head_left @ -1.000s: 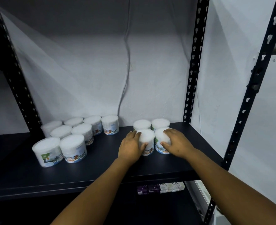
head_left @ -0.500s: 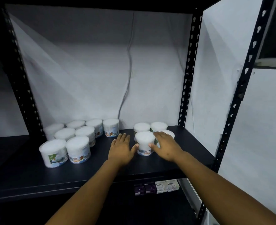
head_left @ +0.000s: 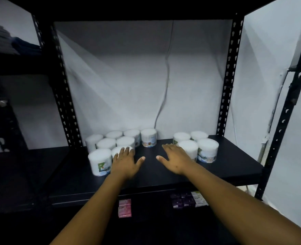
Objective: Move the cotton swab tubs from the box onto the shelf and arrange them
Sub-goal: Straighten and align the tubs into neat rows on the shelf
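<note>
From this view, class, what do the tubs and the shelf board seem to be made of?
Tubs: probably clear, smooth plastic, since white contents show through above printed labels. Shelf board: matte black, faint sheen; painted metal or laminate, unclear. Uprights: punched black metal.

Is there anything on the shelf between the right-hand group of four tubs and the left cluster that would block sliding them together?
Nothing visible does. The bare strip of black shelf between the four tubs and the left cluster holds only the open left hand and right hand.
</note>
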`<control>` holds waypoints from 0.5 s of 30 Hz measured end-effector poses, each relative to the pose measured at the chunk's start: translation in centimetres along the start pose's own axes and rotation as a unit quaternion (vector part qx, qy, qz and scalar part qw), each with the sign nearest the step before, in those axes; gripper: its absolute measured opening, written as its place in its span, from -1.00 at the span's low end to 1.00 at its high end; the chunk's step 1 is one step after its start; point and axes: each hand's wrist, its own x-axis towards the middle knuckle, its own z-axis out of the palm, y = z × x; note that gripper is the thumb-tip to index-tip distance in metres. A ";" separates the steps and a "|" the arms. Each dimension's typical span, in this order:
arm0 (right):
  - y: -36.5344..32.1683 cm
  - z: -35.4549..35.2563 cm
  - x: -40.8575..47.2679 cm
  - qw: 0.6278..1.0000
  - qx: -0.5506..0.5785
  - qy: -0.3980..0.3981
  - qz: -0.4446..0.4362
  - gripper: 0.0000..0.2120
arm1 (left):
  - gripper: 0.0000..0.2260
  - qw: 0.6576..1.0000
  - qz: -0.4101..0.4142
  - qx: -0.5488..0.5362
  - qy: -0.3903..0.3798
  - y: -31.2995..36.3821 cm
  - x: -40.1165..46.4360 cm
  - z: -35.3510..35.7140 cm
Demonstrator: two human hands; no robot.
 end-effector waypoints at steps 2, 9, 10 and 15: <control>-2.1 0.8 0.9 1.000 -0.002 -0.006 -0.011 -0.33 | -0.36 1.000 -0.016 0.011 -0.003 -2.4 -0.4 -0.6; -8.0 3.7 4.8 0.998 0.003 -0.032 -0.050 -0.32 | -0.36 0.999 -0.043 0.023 0.010 -9.4 -0.8 -1.9; -8.6 4.0 5.3 0.998 0.006 -0.034 -0.056 -0.32 | -0.36 0.999 -0.047 0.021 0.013 -10.1 -0.7 -2.0; -10.6 5.6 8.2 0.998 0.000 -0.024 -0.064 -0.30 | -0.34 0.999 -0.047 0.015 0.013 -12.8 0.4 -2.0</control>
